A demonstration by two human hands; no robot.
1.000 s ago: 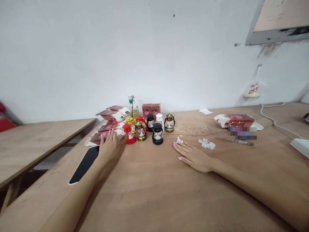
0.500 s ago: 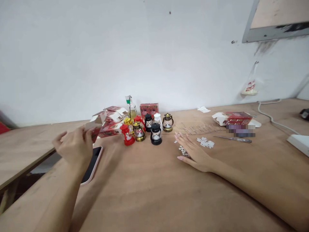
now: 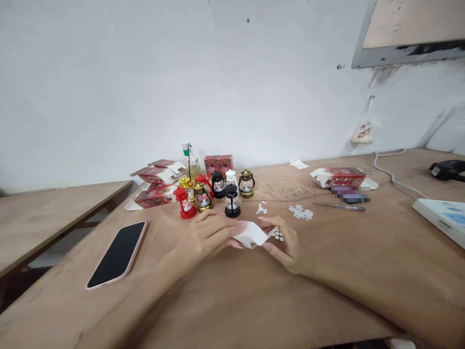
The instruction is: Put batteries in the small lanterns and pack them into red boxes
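Both my hands meet over the middle of the wooden table (image 3: 232,300) on a flat folded carton (image 3: 250,235), its white inner side up. My left hand (image 3: 207,236) grips its left edge with curled fingers. My right hand (image 3: 285,240) holds its right side with thumb and fingertips. Just behind stands a cluster of several miniature lanterns, among them a black one (image 3: 232,201), a red one (image 3: 183,203) and a gold one (image 3: 246,184). Small round white pieces (image 3: 278,235) lie beside my right hand.
A phone (image 3: 118,253) lies face up at the left. Flat red cartons (image 3: 154,196) are stacked behind it, beside a bottle (image 3: 189,162) and a red box (image 3: 218,164). Wire hooks (image 3: 294,192), white bits (image 3: 301,212), a screwdriver (image 3: 345,207), another carton (image 3: 339,178) and a white box (image 3: 441,220) lie to the right.
My left hand took a flat carton from the stack at the left and carried it to the middle. My right hand lifted off the table and took hold of its other side.
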